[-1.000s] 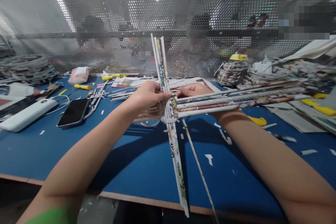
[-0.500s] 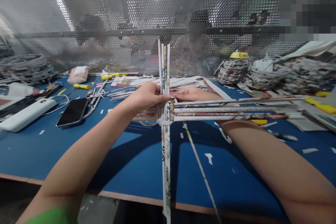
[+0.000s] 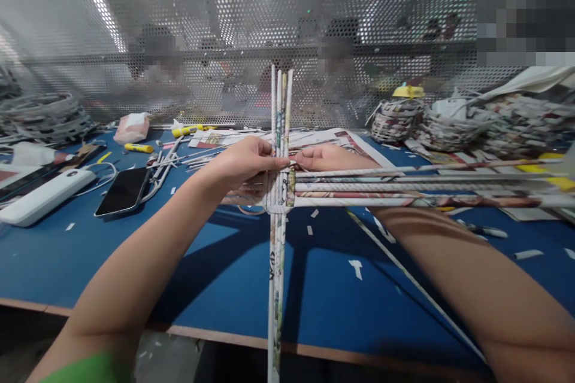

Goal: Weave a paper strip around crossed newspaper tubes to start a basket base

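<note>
A cross of rolled newspaper sticks (image 3: 277,251) is held up over the table, one bundle upright and the other (image 3: 359,187) stretching to the right. At the crossing, a pale strand wraps round the sticks. My left hand (image 3: 254,158) is closed on the upright sticks just above the crossing, thumb laid across them. My right hand (image 3: 321,158), behind the sideways bundle, pinches at the upper right corner of the crossing, its fingertips close to my left thumb. What exactly it pinches is partly hidden. A loose paper stick (image 3: 413,278) slants below toward my right forearm.
On the blue table (image 3: 215,287) lie a phone (image 3: 123,191), a white power bank (image 3: 47,196) and yellow glue sticks (image 3: 139,148). Woven paper baskets (image 3: 398,122) stand at the back right, another (image 3: 45,116) at the left. A perforated metal screen (image 3: 251,90) rises behind; people show through it.
The loose stick's lower end has swung to the right. The cross has turned slightly, its lower end shifting left. Both hands stay at the crossing, my right fingertips nearer my left thumb.
</note>
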The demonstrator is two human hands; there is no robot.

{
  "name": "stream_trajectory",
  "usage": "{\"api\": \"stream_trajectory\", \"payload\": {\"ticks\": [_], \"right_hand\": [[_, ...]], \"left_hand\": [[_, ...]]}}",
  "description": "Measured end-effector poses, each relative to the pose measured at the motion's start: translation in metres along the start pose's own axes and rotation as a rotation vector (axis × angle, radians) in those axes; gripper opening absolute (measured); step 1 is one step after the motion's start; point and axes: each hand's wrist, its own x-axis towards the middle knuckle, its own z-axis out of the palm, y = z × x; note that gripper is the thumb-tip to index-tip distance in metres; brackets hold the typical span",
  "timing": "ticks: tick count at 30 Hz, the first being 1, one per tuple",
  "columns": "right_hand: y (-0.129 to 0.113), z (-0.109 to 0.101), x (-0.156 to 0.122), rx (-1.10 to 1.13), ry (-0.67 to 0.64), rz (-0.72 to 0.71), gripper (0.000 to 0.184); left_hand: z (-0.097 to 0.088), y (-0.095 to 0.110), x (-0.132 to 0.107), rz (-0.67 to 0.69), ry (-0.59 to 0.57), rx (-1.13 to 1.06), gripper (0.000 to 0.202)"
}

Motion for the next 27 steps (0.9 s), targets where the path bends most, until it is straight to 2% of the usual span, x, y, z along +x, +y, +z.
{"api": "stream_trajectory", "payload": {"ticks": [4, 11, 16, 19, 24, 27], "right_hand": [[-0.014, 0.008, -0.012, -0.176, 0.080, -0.055, 0.028], [-0.024, 0.011, -0.021, -0.349, 0.081, -0.081, 0.022], [-0.023, 0.018, -0.023, -0.478, 0.123, -0.136, 0.018], [-0.019, 0.021, -0.023, -0.589, 0.182, -0.241, 0.018], [-0.016, 0.021, -0.019, -0.842, 0.183, -0.574, 0.020], [-0.025, 0.020, -0.017, -0.922, 0.140, -0.553, 0.019]], "left_hand": [[-0.001, 0.005, -0.005, -0.020, 0.030, 0.026, 0.034], [0.002, 0.012, -0.009, -0.116, -0.117, -0.035, 0.033], [0.003, 0.019, -0.013, -0.162, -0.084, -0.022, 0.036], [0.001, 0.018, -0.012, -0.167, -0.086, 0.001, 0.035], [-0.004, 0.010, -0.006, -0.154, -0.103, 0.025, 0.033], [-0.006, 0.007, -0.005, -0.116, -0.075, 0.000, 0.033]]}}
